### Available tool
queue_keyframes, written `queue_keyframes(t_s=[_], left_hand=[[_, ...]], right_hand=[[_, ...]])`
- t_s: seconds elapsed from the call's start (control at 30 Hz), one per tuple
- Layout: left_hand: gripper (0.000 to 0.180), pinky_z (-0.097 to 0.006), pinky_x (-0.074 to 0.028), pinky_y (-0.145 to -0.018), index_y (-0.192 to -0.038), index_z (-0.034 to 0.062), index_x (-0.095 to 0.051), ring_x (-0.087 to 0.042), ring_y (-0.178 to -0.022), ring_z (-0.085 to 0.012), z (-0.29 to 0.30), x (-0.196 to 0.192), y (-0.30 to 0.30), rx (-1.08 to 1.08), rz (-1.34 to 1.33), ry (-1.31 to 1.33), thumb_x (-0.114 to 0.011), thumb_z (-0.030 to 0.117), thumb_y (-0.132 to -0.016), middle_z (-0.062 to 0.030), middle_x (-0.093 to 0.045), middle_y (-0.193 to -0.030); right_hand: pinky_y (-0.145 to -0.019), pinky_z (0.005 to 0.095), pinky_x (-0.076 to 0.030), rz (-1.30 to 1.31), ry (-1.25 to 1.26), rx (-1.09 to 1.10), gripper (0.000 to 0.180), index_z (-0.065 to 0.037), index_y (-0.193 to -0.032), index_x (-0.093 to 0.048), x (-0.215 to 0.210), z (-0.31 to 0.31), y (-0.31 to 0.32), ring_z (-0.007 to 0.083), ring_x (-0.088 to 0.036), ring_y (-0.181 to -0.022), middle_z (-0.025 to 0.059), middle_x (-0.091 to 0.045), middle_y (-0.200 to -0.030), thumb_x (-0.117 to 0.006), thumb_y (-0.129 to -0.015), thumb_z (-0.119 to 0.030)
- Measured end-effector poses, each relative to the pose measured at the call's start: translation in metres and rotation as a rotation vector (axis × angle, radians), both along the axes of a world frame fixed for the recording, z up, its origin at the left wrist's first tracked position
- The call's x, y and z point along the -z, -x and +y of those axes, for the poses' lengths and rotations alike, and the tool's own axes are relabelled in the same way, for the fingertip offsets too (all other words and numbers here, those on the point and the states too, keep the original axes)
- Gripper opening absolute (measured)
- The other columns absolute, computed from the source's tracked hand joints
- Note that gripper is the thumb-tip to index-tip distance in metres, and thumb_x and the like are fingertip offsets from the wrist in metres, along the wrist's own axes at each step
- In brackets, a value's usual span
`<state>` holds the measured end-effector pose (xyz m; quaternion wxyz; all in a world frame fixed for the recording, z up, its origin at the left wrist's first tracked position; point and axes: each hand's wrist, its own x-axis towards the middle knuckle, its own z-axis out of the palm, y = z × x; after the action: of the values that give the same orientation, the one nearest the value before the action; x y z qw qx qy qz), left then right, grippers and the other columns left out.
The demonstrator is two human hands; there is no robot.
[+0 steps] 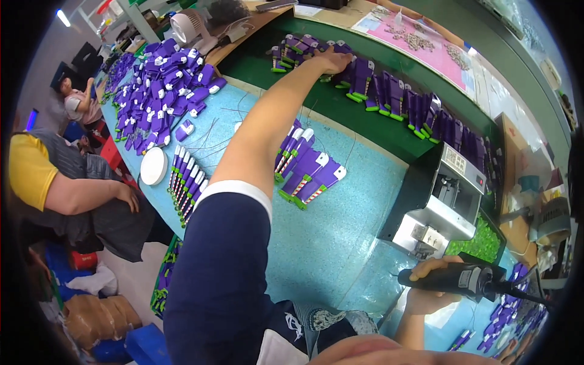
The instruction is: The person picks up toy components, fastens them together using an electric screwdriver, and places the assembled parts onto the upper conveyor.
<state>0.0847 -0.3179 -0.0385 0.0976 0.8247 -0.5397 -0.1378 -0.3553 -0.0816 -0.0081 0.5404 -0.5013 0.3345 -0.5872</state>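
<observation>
The left hand (331, 61) is stretched far out over the dark green conveyor belt (340, 109), fingers curled down onto a purple plastic toy part with a green foot (304, 47) in the cluster at the belt's far end; whether the fingers have closed round it cannot be told. More upright purple parts (401, 97) stand in a row along the belt to the right. The right hand (429, 283) is closed round a black electric screwdriver (453, 278), held level near the turquoise table's (316, 243) near right corner, its cable trailing right.

Under the outstretched forearm lie flat purple-and-white parts with striped ends (310, 176), near the table's far edge. A row of similar parts (185, 182) and a round white disc (153, 165) lie at the left edge, and a large heap of purple parts (164, 85) fills the far left corner. A grey metal machine (441, 201) stands at the right edge, with a bin of green pieces (480, 243) just beside it. A small white fan (185, 27) stands beyond the heap. Another person in a yellow sleeve (30, 170) sits to the left.
</observation>
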Motion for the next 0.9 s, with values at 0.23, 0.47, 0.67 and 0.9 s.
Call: queue_keyframes(t_s=[0.23, 0.47, 0.67, 0.9], left_hand=[[0.027, -0.029, -0.048, -0.066, -0.086, 0.002, -0.065, -0.061, -0.068, -0.017, 0.132, -0.065, 0.046, 0.064, 0.211, 0.534, -0.061, 0.029, -0.083, -0.0092, -0.064, -0.072], [0.045, -0.036, -0.049, -0.071, -0.104, 0.0011, -0.056, -0.059, -0.081, -0.0276, 0.276, -0.023, 0.155, 0.119, -0.138, 0.464, -0.077, 0.022, -0.07, -0.0135, -0.06, -0.096], [0.041, -0.042, -0.047, -0.076, -0.11, -0.0013, -0.054, -0.058, -0.089, -0.033, 0.278, 0.005, 0.161, -0.034, -0.287, 0.381, -0.065, 0.009, -0.072, -0.0179, -0.061, -0.094], [0.035, -0.042, -0.047, -0.069, -0.104, 0.0005, -0.056, -0.057, -0.08, -0.0311, 0.253, 0.011, 0.144, -0.062, -0.327, 0.515, -0.062, 0.004, -0.07, -0.0163, -0.06, -0.085]], right_hand=[[-0.053, 0.0271, -0.041, -0.041, -0.03, -0.05, 0.091, -0.002, -0.114, -0.038, -0.003, -0.006, 0.001, 0.0173, -0.05, -0.053, 0.0093, -0.052, -0.065, -0.042, -0.072, -0.083], [-0.055, 0.0252, -0.043, -0.066, -0.108, -0.097, 0.098, -0.004, -0.115, -0.037, 0.003, -0.008, 0.003, 0.0164, -0.051, -0.059, 0.0085, -0.053, -0.071, -0.052, -0.061, -0.085], [-0.055, 0.0267, -0.043, -0.084, -0.017, -0.152, 0.085, -0.003, -0.113, -0.038, 0.005, -0.005, 0.006, 0.0167, -0.05, -0.057, 0.0092, -0.053, -0.069, -0.051, -0.072, -0.077], [-0.056, 0.0249, -0.043, -0.002, 0.019, -0.128, 0.086, -0.004, -0.113, -0.039, 0.005, -0.004, 0.004, 0.0151, -0.05, -0.056, 0.0077, -0.053, -0.067, -0.046, -0.073, -0.08]])
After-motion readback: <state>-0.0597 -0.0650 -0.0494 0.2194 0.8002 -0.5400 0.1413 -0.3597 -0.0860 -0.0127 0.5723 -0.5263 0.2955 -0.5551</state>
